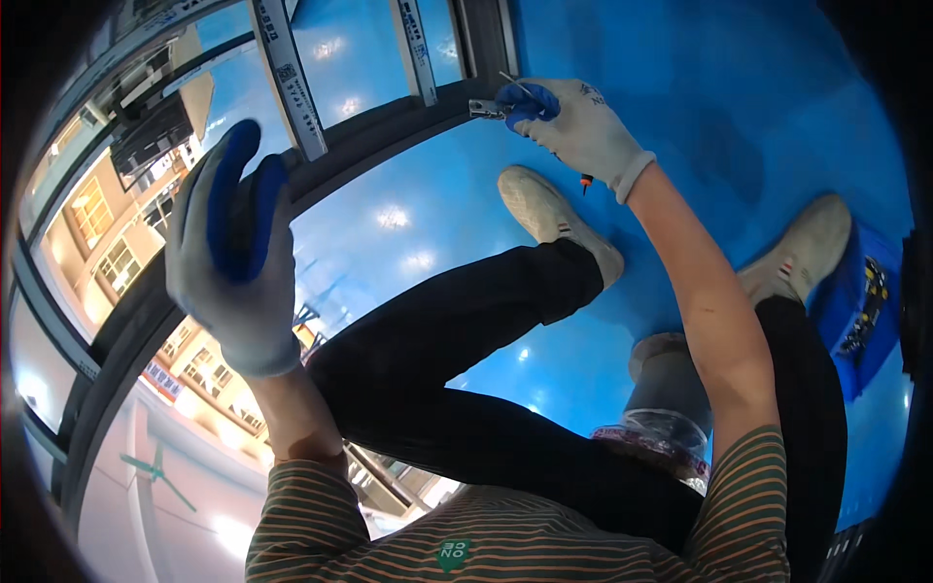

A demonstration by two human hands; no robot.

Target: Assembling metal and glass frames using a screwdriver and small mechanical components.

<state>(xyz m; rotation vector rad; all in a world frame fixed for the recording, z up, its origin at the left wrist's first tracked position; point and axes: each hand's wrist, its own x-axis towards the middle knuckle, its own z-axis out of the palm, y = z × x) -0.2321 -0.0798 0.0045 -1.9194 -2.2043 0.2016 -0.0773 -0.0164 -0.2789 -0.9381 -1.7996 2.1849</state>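
My left hand (pixel 233 243), in a pale grey glove with blue palm and fingertips, is raised beside the dark metal frame (pixel 389 126). Its fingers are apart and hold nothing. My right hand (pixel 578 126), gloved the same way, reaches out at the frame's corner. Its fingers are closed on a small silver metal fitting (pixel 486 109) with a hole in it. A thin metal rod (pixel 515 85) sticks out above these fingers. An orange-and-black tip (pixel 586 183) shows under the hand; whether it belongs to the rod is hidden.
Pale crossbars (pixel 287 78) with printed film span the frame. My shoes (pixel 559 219) rest on the glossy blue floor (pixel 661 87). A grey, plastic-wrapped cylinder (pixel 666 398) stands between my legs. At the right, a blue bin (pixel 847 355) holds black-and-yellow items.
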